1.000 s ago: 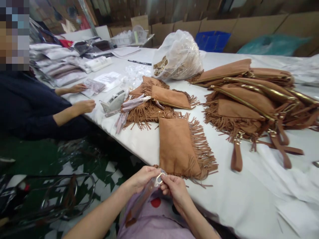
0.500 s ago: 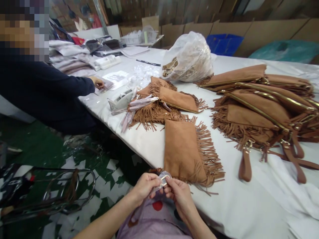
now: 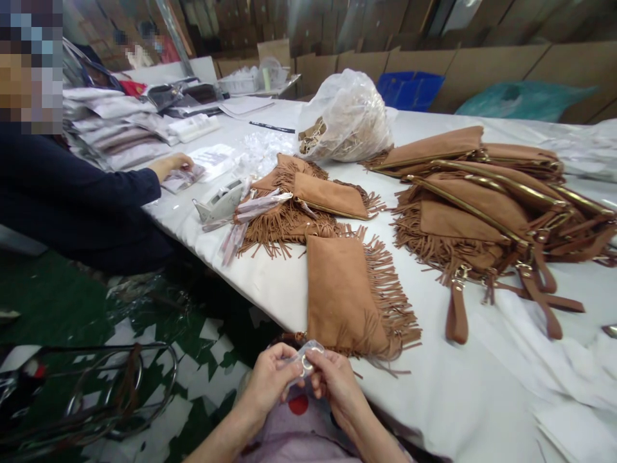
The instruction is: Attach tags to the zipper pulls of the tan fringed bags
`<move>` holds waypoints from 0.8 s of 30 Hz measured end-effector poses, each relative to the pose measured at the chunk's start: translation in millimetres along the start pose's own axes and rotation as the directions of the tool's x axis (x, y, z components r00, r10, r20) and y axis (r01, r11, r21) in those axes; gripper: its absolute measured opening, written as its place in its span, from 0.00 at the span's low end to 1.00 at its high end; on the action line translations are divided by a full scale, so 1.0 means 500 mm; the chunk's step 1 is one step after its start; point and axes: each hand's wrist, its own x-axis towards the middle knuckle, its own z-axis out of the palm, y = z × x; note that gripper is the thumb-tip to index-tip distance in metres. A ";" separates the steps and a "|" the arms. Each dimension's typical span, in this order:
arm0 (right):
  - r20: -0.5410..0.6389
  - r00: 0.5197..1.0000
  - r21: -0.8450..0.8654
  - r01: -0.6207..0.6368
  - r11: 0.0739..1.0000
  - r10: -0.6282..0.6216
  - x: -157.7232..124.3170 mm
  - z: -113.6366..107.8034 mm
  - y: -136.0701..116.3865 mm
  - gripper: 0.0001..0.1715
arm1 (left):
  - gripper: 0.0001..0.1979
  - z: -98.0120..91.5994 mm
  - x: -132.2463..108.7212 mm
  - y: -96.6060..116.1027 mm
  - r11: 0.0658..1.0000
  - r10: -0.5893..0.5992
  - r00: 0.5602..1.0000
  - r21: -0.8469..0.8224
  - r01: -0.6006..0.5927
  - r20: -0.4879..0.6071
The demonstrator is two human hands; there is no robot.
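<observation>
Close to my body, past the table's front edge, my left hand (image 3: 270, 381) pinches a small clear plastic wrap (image 3: 308, 355) with a gold-coloured ring in it. From the other side my right hand (image 3: 334, 381) grips the same wrapped ring. Just beyond them a tan fringed pouch (image 3: 341, 289) lies flat on the white table (image 3: 270, 289), its fringe to the right. More tan fringed pouches (image 3: 332, 194) lie behind it, with plastic-wrapped straps (image 3: 263, 207) on them. A pile of tan pouches with gold zips (image 3: 463, 209) and wrist loops is at the right.
A grey tape dispenser (image 3: 222, 200) stands left of the pouches. Behind is a filled clear plastic bag (image 3: 349, 119). At the left a person's hand (image 3: 174, 164) touches a small packet. White sheets (image 3: 530, 360) lie at the right; a metal-framed chair (image 3: 130, 379) is lower left.
The view has shifted slightly to the right. Both hands still hold the wrapped ring, which is now tilted differently between the fingers. The other person's hand has shifted slightly over the packet.
</observation>
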 end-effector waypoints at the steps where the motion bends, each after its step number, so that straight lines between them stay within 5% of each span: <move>1: -0.003 1.000 -0.002 -0.001 1.000 0.001 -0.001 0.001 -0.002 0.21 | 0.14 0.004 -0.004 -0.002 1.000 0.023 0.999 0.005 -0.022 -0.041; 6: -0.023 1.000 0.034 -0.012 0.999 0.013 -0.008 0.004 -0.013 0.21 | 0.08 0.018 -0.027 0.001 0.905 0.316 0.947 0.321 -0.280 -0.065; 10: -0.011 0.998 0.092 -0.064 0.994 0.065 -0.016 0.004 -0.023 0.20 | 0.14 0.009 -0.034 -0.001 0.618 0.467 0.865 0.633 -0.467 0.182; 15: -0.006 0.999 0.055 -0.031 0.998 0.031 -0.028 0.013 -0.026 0.24 | 0.15 -0.004 -0.035 0.003 0.365 0.449 0.815 0.758 -0.541 0.366; 17: 0.019 0.999 -0.019 0.048 0.999 -0.047 -0.029 0.015 -0.024 0.26 | 0.15 -0.001 -0.039 0.011 0.393 0.437 0.816 0.736 -0.551 0.378; 19: 0.043 0.992 -0.054 0.120 0.991 -0.117 -0.027 0.014 -0.023 0.27 | 0.13 0.003 -0.043 0.020 0.526 0.417 0.856 0.688 -0.501 0.305; 22: 0.049 0.990 -0.052 0.137 0.989 -0.135 -0.024 0.010 -0.026 0.27 | 0.14 0.008 -0.043 0.028 0.783 0.254 0.962 0.561 -0.267 0.104; 24: 0.031 0.992 -0.062 0.121 0.991 -0.120 -0.022 0.006 -0.029 0.26 | 0.18 0.010 -0.037 0.025 0.883 0.107 0.988 0.446 -0.145 0.109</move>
